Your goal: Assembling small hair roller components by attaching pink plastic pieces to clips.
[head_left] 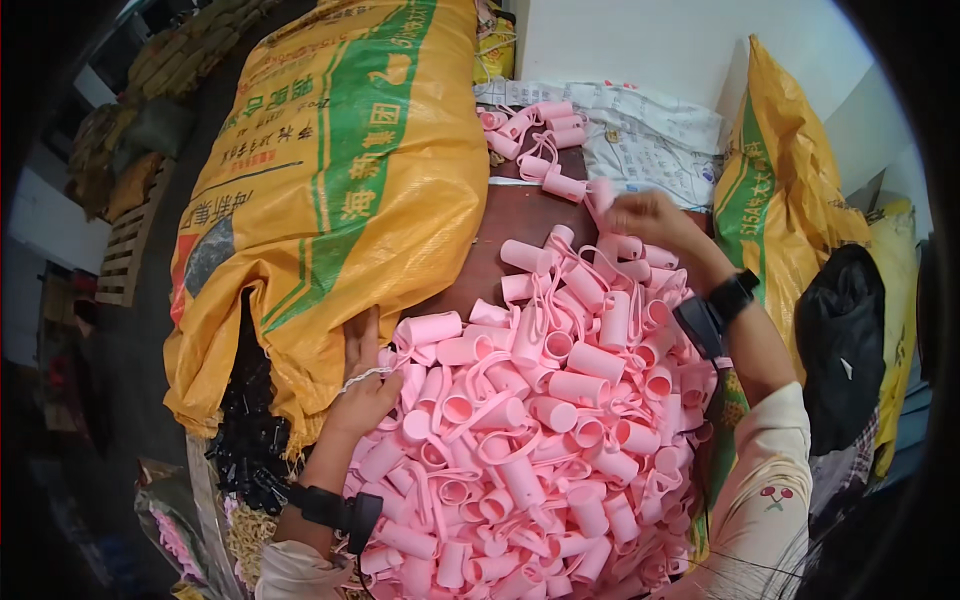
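Note:
A large heap of small pink plastic tubes point(520, 470), each with a closed end and a thin strap loop, fills the table before me. My left hand point(368, 390) lies at the heap's left edge, fingers stretched up against a big yellow woven sack point(400, 180). A thin white cord point(366, 377) crosses that hand near the thumb. Beyond the heap, my right hand point(640, 220) has its fingers closed on a pink tube point(600, 194) by its end or strap; the fingers partly hide the grip.
A smaller group of pink tubes point(540, 125) lies farther back, beside a white printed sack point(650, 140). Black plastic pieces point(245, 440) spill from the yellow sack's mouth. Another yellow sack point(775, 170) and a black bag point(840, 330) stand at the right.

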Demonstrator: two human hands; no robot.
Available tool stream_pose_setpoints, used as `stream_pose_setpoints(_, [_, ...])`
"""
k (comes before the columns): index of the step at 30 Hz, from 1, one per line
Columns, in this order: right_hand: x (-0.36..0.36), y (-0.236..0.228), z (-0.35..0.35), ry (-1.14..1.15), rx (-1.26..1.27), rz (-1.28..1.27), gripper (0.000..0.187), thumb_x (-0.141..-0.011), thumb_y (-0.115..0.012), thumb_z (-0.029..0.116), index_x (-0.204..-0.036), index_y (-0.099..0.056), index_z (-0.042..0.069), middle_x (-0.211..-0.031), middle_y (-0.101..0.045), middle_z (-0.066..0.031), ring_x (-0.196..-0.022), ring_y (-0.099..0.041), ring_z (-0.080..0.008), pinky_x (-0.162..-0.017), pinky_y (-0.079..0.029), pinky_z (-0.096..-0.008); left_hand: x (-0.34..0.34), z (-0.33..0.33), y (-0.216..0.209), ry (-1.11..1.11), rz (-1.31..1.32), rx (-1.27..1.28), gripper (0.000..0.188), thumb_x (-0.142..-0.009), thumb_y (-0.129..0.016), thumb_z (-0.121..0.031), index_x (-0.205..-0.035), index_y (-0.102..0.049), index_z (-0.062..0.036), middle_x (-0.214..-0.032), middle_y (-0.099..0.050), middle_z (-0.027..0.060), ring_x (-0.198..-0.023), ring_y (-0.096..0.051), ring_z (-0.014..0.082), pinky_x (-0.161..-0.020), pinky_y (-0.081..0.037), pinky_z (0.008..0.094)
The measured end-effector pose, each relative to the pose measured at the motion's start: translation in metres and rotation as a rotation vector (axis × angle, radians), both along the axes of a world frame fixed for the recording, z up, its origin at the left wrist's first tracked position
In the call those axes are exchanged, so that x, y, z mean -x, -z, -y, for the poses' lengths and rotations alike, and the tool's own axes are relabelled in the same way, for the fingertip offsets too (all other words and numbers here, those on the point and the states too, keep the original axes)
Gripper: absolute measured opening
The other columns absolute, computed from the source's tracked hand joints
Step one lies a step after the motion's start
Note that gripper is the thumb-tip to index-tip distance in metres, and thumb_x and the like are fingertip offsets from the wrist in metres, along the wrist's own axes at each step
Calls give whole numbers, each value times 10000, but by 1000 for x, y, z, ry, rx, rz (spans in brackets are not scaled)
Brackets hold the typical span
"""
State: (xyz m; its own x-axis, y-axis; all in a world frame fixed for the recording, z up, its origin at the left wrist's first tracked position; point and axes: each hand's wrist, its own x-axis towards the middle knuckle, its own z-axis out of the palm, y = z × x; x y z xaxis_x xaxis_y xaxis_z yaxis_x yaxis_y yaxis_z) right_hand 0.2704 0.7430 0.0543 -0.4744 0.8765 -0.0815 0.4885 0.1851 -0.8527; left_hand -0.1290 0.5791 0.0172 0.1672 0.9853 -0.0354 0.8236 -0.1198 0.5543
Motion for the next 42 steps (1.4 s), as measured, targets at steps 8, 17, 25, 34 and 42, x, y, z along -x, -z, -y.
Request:
stream_pose_setpoints(8, [79,-67,-12,-61,148,538,248,-756,-614,245,-840,-627,12,-634,-585,-55,-618,-576,-151,-561,-467,-291,7,4,6,11,215,41,768,-722,-517,-187,-1345,-94,-41,-1321,-175,302,-1245,-113,428,-1020,-171,390])
stream_pose_setpoints(17, [122,48,-98,358,-534,842,692,-691,-613,342,-1274,-295,146,-1256,-350,-167,-986,-494,-380,-781,-427,-453,10,9,8,82,266,188,797,-705,-527,-177,-1339,-75,-7,-1327,-148,312,-1249,-70,455,-1026,-152,407])
stream_pose_setpoints(25, [109,90,-155,254,-401,851,602,-646,-661,339,-1140,-427,88,-1143,-476,-168,-965,-517,-378,-767,-448,-438,8,3,-5,78,131,177,866,-665,-558,-195,-1342,-55,3,-1351,-43,308,-1265,1,442,-1030,-108,415])
stream_pose_setpoints(34, [80,56,-95,206,-644,571,224,-678,-604,226,-760,-568,21,-708,-580,-173,-687,-573,-320,-651,-450,-389,4,1,-19,18,125,254,951,-625,-619,-245,-1352,-46,-29,-1367,5,283,-1284,41,388,-1035,-72,396])
stream_pose_setpoints(42, [63,-58,49,-499,32,531,292,-665,-659,251,-859,-576,49,-739,-582,-139,-711,-574,-256,-654,-453,-337,-1,-20,-50,-319,371,361,963,-644,-672,-267,-1343,-54,-28,-1268,-296,301,-1185,-318,375,-964,-302,369])
